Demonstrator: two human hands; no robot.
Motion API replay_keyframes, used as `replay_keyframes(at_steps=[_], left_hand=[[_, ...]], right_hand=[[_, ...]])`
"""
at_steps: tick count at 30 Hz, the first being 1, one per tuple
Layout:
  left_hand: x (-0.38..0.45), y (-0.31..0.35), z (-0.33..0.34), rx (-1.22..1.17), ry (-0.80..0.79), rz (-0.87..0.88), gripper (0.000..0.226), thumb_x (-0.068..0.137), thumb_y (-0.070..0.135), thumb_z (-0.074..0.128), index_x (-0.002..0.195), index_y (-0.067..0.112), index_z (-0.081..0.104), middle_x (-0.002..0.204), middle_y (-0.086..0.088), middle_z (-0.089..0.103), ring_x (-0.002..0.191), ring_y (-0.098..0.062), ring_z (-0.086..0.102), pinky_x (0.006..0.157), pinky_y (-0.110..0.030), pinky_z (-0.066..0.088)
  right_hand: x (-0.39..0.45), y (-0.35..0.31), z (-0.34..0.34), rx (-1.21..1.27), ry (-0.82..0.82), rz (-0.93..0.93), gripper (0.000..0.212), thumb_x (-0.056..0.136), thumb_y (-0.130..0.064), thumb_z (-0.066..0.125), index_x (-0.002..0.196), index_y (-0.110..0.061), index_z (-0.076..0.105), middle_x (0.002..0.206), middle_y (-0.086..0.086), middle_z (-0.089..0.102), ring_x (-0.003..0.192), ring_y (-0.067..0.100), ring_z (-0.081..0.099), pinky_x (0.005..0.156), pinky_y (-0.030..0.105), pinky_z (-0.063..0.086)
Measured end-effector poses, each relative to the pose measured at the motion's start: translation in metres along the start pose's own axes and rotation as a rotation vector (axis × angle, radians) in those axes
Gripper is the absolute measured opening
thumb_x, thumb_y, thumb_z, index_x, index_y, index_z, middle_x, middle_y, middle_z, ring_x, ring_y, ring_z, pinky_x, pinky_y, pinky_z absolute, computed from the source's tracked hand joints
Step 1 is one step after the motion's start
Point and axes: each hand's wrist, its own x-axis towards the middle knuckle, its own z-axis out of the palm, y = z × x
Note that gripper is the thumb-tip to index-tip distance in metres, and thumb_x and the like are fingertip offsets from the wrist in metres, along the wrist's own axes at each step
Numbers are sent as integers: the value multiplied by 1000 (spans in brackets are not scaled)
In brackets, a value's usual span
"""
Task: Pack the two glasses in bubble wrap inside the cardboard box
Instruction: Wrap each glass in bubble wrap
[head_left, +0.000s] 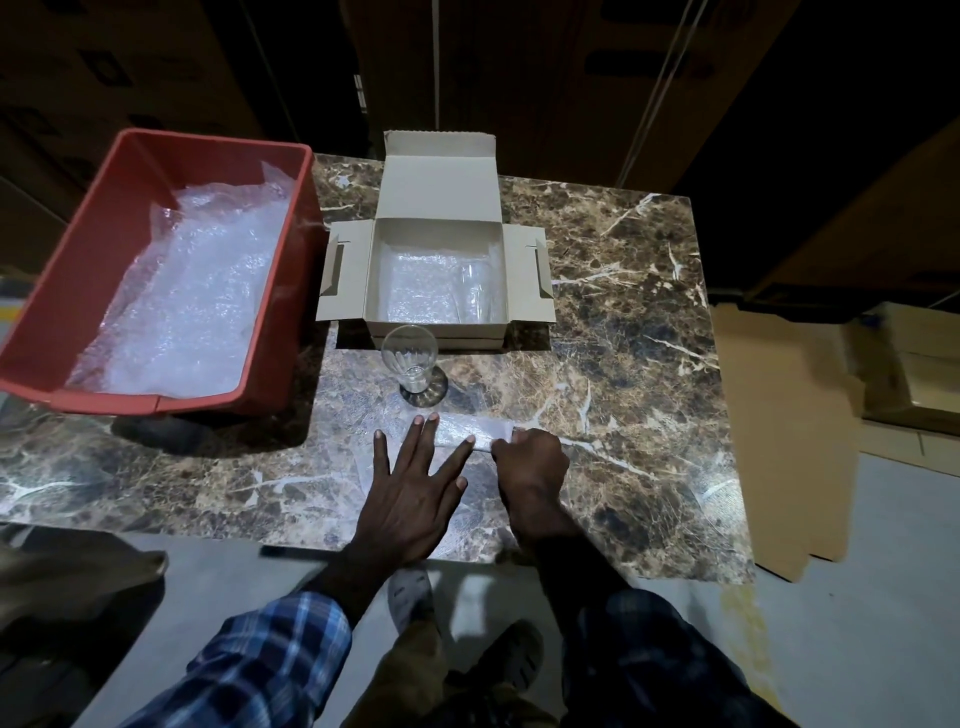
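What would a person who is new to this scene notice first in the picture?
Probably the red bin at the left, full of bubble wrap, then the open cardboard box at the middle of the marble table. Nearer, both hands work a bubble wrap sheet beside a bare glass.

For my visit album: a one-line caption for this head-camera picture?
Left hand flattens a bubble wrap sheet, right hand grips it; footed glass stands before the open cardboard box.

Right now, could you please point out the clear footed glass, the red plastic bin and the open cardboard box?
clear footed glass (410, 358), head view, bowl.
red plastic bin (111, 401), head view, near rim.
open cardboard box (439, 184), head view, raised lid.
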Motion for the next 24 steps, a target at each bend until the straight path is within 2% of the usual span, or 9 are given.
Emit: replay_keyframes(at_steps=[4, 7, 12, 14, 19, 24], left_hand=[[-1, 6, -3, -26, -14, -14, 65, 106, 54, 11, 159, 18, 22, 166, -12, 16, 155, -25, 6, 119, -62, 2], [-3, 12, -4, -41, 1, -22, 66, 106, 53, 14, 157, 14, 28, 165, -13, 20, 154, -27, 14, 119, -61, 4], [-3, 16, -5, -13, 19, -13, 61, 106, 53, 15, 157, 23, 28, 165, -12, 20, 152, -32, 19, 118, -64, 7], [-2, 18, -5, 17, 29, -3, 56, 106, 53, 20, 158, 33, 24, 165, -14, 20, 150, -36, 22, 117, -66, 6], [1, 24, -8, 27, 30, 3, 54, 104, 56, 23, 156, 40, 27, 161, -22, 26, 145, -43, 29, 117, -67, 9], [-2, 21, -10, -13, -36, 13, 59, 103, 59, 14, 151, 32, 36, 161, -20, 26, 145, -43, 29, 114, -69, 10]], right_hand=[[3, 3, -8, 104, 27, 23, 12, 75, -23, 72, 83, -15, 70, 88, 12, 73, 89, 33, 68, 81, 38, 56], [4, 8, -14, 173, 69, 37, 10, 72, -23, 70, 73, -16, 62, 80, 10, 71, 83, 33, 67, 78, 39, 56], [4, 9, -24, 169, 110, -39, 12, 80, -18, 69, 77, -14, 58, 70, 3, 62, 75, 32, 63, 67, 31, 44], [-1, 9, -21, 173, 116, -117, 12, 81, -19, 68, 80, -15, 57, 69, 2, 62, 72, 32, 63, 66, 34, 47], [-18, 18, 0, 149, 155, -476, 8, 82, -20, 65, 86, -19, 58, 83, 1, 63, 76, 25, 61, 67, 41, 52], [-27, 26, 15, 174, 82, -563, 30, 82, -24, 55, 111, -20, 63, 102, -2, 66, 91, 21, 65, 79, 44, 56]])
